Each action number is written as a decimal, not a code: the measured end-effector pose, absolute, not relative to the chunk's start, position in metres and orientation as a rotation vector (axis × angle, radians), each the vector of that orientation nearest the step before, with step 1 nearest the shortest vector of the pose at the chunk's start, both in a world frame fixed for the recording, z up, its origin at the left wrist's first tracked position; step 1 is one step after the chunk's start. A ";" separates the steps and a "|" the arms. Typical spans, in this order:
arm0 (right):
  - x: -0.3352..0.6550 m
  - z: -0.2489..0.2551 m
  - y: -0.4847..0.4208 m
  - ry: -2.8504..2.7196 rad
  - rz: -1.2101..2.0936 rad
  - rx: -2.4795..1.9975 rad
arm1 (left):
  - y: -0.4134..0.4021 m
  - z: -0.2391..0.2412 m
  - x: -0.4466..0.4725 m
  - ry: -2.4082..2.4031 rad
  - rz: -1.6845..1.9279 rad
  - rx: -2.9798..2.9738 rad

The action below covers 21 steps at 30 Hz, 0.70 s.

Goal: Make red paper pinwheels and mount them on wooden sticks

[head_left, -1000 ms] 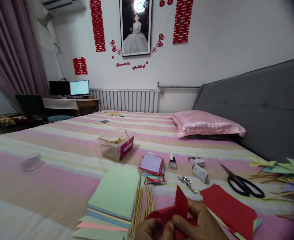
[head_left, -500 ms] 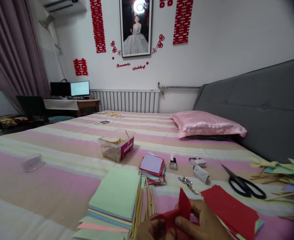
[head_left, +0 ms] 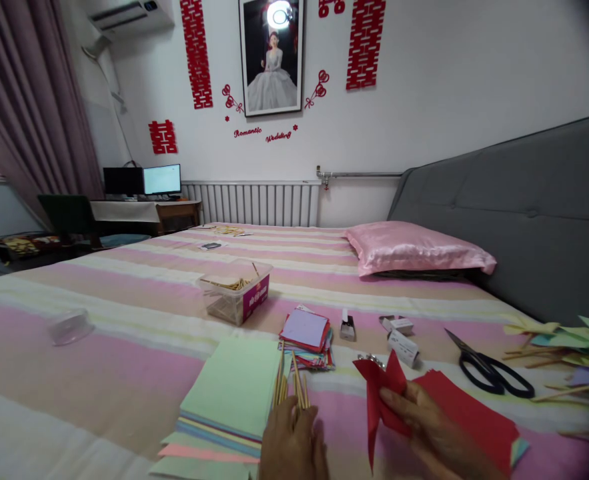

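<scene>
My right hand (head_left: pixel 434 427) pinches a folded red paper (head_left: pixel 385 403) between thumb and fingers; its pointed flaps stick up and hang down. Part of a small silvery chain-like heap (head_left: pixel 374 360) shows behind the paper. My left hand (head_left: pixel 294 443) lies over the thin wooden sticks (head_left: pixel 301 387), its fingers stretched forward onto them; whether it grips one is hidden. Left of that hand is a stack of pale green paper (head_left: pixel 231 377) with other colours beneath. A pile of red paper sheets (head_left: pixel 469 417) lies under and beyond my right wrist.
Small square papers (head_left: pixel 304 330) are stacked ahead, near a clear box of sticks (head_left: pixel 231 300). Small open boxes (head_left: pixel 403 348) and black-handled scissors (head_left: pixel 494 373) lie to the right. Finished-looking paper pinwheel shapes (head_left: pixel 569 340) sit at far right. A clear lid (head_left: pixel 70 327) lies left.
Both hands were together on the red paper. My left hand has let go and moved left onto the sticks. My right hand has lifted the paper slightly right, showing its folded flaps.
</scene>
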State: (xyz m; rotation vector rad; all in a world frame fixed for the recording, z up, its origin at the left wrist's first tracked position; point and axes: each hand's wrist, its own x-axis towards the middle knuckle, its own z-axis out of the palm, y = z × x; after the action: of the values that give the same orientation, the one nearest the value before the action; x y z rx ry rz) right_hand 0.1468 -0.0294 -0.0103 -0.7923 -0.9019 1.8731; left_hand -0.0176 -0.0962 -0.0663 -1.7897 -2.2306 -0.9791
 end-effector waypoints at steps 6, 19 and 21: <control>0.148 -0.009 -0.031 -0.883 1.884 -0.807 | -0.085 -0.064 -0.003 -2.378 -0.688 -1.689; 0.148 -0.009 -0.028 -0.906 1.925 -0.803 | -0.087 -0.055 -0.001 -2.511 -0.635 -1.617; 0.149 -0.012 -0.026 -0.929 1.911 -0.821 | -0.088 -0.055 -0.002 -2.478 -0.662 -1.613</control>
State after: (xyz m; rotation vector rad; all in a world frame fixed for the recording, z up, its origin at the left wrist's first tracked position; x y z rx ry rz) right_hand 0.1495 -0.0259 -0.0116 -0.8206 -0.9287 1.9106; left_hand -0.0023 -0.0884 -0.0552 -1.6131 -2.4775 -0.6623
